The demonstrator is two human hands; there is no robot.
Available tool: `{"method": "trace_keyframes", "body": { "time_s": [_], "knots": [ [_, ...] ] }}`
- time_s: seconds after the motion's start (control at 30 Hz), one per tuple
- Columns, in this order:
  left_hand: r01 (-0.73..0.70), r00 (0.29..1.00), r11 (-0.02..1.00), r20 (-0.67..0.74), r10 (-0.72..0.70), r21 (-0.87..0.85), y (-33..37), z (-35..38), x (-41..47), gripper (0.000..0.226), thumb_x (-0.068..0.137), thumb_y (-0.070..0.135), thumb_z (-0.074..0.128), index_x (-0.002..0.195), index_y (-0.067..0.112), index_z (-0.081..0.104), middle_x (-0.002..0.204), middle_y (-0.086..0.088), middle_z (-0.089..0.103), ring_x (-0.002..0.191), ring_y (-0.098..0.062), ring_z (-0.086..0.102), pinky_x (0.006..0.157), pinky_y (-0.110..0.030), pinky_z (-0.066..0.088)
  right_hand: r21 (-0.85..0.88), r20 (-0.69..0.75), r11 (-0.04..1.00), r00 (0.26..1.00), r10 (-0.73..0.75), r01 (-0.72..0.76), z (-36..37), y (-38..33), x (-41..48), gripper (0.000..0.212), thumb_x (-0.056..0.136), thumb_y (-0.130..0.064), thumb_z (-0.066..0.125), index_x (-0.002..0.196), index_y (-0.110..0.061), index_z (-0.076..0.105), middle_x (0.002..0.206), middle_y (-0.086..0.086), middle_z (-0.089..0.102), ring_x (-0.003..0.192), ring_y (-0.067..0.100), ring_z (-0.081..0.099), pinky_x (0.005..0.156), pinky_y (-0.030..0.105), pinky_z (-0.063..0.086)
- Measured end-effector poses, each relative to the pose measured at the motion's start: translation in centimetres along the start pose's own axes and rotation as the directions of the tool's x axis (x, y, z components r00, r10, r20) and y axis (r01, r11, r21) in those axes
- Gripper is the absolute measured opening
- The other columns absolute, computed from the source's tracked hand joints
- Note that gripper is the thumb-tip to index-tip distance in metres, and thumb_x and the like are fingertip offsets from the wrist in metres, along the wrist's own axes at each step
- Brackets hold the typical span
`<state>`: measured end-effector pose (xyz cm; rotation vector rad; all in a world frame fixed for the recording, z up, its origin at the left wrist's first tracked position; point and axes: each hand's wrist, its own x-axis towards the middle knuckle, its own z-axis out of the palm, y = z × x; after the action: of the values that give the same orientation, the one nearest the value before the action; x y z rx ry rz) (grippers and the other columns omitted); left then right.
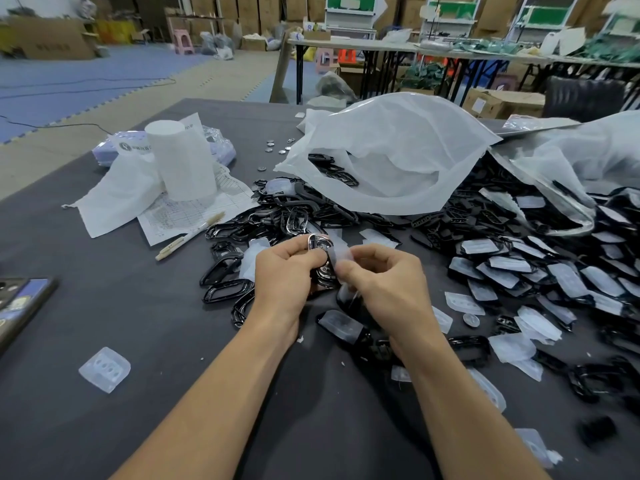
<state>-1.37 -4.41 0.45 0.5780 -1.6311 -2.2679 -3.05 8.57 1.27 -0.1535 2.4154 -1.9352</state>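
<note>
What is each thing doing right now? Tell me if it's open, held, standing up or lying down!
Left hand: grips the black shell.
Right hand: pinches the clear cover.
Black shell: held up between both hands.
Clear cover: pressed against the shell's top.
White bag: on its side, mouth open, black parts inside.
White roll: standing upright.
Pen: lying flat.
Loose clear pad: lying alone, untouched.

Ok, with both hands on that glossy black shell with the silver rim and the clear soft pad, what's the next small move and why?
Probably press the translucent soft plastic pad onto the glossy black shell with the silver rim. The left hand grips the shell, the right hand pinches the pad against it, and the black pieces piled at the right already carry such pads.
</note>
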Motion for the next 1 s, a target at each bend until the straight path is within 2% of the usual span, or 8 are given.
{"method": "trace_keyframes", "body": {
  "time_s": [0.07, 0.17, 0.3, 0.43, 0.57, 0.67, 0.8, 1.0],
  "knots": [
    [-0.027, 0.999, 0.999, 0.017, 0.027, 0.030, -0.1, 0.1, 0.0, 0.023, 0.088, -0.006, 0.067, 0.087, 0.012, 0.081, 0.082, -0.009, 0.079, 0.072, -0.021, 0.070, 0.076, -0.040, 0.060, 0.036, -0.036, 0.999, 0.999, -0.008, 0.009, -0.2, 0.1, 0.3, 0.015, 0.067, -0.038, 0.077, 0.081, -0.032, 0.079, 0.072, -0.004, 0.077, 0.065, 0.013, 0.070, 0.071, 0.041, 0.060],
    [-0.070, 0.997, 0.994, 0.042, 0.066, 0.087, -0.4, 0.1, 0.0, 0.040, 0.090, -0.005, 0.067, 0.076, 0.028, 0.083, 0.075, -0.001, 0.078, 0.065, -0.013, 0.069, 0.068, -0.031, 0.060, 0.017, -0.038, 1.000, 0.999, -0.023, 0.024, -0.1, 0.2, 0.4, 0.004, 0.072, -0.031, 0.077, 0.074, -0.029, 0.079, 0.067, -0.001, 0.075, 0.063, 0.017, 0.067, 0.072, 0.045, 0.060],
    [-0.115, 0.993, 0.977, 0.052, 0.107, 0.177, -0.9, 0.0, 0.2, 0.025, 0.091, -0.001, 0.070, 0.088, 0.020, 0.083, 0.083, -0.007, 0.081, 0.075, -0.022, 0.077, 0.074, -0.039, 0.063, 0.154, -0.111, 0.988, 0.993, 0.030, -0.013, -0.2, 0.5, 0.7, 0.011, 0.080, -0.021, 0.084, 0.074, -0.029, 0.081, 0.074, -0.005, 0.077, 0.072, 0.008, 0.067, 0.076, 0.031, 0.056],
    [-0.145, 0.984, 0.965, 0.131, 0.119, 0.218, -1.3, 0.2, -0.1, 0.017, 0.092, 0.008, 0.075, 0.090, 0.022, 0.083, 0.083, -0.008, 0.081, 0.076, -0.024, 0.077, 0.076, -0.048, 0.065, 0.261, -0.037, 0.964, 0.998, 0.050, -0.039, 0.4, 0.5, 0.4, 0.011, 0.082, -0.014, 0.085, 0.073, -0.020, 0.082, 0.068, -0.001, 0.075, 0.061, 0.006, 0.063, 0.062, 0.023, 0.051],
    [-0.105, 0.985, 0.981, 0.150, 0.081, 0.164, -1.4, 0.3, -0.4, 0.021, 0.093, 0.004, 0.073, 0.091, 0.023, 0.083, 0.085, -0.010, 0.081, 0.075, -0.023, 0.075, 0.076, -0.050, 0.063, 0.051, -0.139, 0.999, 0.990, 0.009, -0.002, 0.8, 0.9, 0.4, 0.009, 0.075, -0.031, 0.088, 0.072, -0.035, 0.081, 0.066, -0.006, 0.075, 0.065, 0.012, 0.072, 0.067, 0.033, 0.059],
    [-0.059, 0.986, 0.994, 0.163, 0.044, 0.090, -1.0, 0.5, -0.6, 0.024, 0.093, 0.000, 0.072, 0.089, 0.021, 0.083, 0.088, -0.012, 0.080, 0.074, -0.022, 0.074, 0.069, -0.044, 0.064, -0.021, -0.193, 0.998, 0.980, -0.054, 0.051, 0.8, 0.9, 0.4, 0.012, 0.078, -0.032, 0.087, 0.072, -0.038, 0.078, 0.061, -0.011, 0.073, 0.059, 0.005, 0.069, 0.057, 0.019, 0.053],
    [0.049, 0.979, 0.998, 0.200, -0.043, -0.025, -0.7, 0.6, -0.6, 0.022, 0.087, -0.009, 0.069, 0.102, 0.004, 0.079, 0.090, -0.019, 0.078, 0.070, -0.027, 0.069, 0.056, -0.032, 0.058, -0.026, -0.218, 0.997, 0.973, -0.079, 0.075, 0.7, 0.6, 0.4, 0.017, 0.081, -0.024, 0.086, 0.066, -0.023, 0.077, 0.058, -0.010, 0.072, 0.049, 0.004, 0.067, 0.048, 0.011, 0.047],
    [0.144, 0.949, 0.982, 0.300, -0.101, -0.126, -0.2, 0.5, -0.5, 0.037, 0.086, -0.015, 0.048, 0.096, 0.001, 0.079, 0.077, -0.014, 0.073, 0.063, -0.022, 0.070, 0.068, -0.042, 0.064, -0.138, -0.236, 0.987, 0.965, -0.116, 0.085, 0.4, 0.4, 0.5, 0.018, 0.081, -0.029, 0.086, 0.067, -0.025, 0.075, 0.061, -0.013, 0.072, 0.060, 0.005, 0.069, 0.066, 0.026, 0.058]
  ]
}}
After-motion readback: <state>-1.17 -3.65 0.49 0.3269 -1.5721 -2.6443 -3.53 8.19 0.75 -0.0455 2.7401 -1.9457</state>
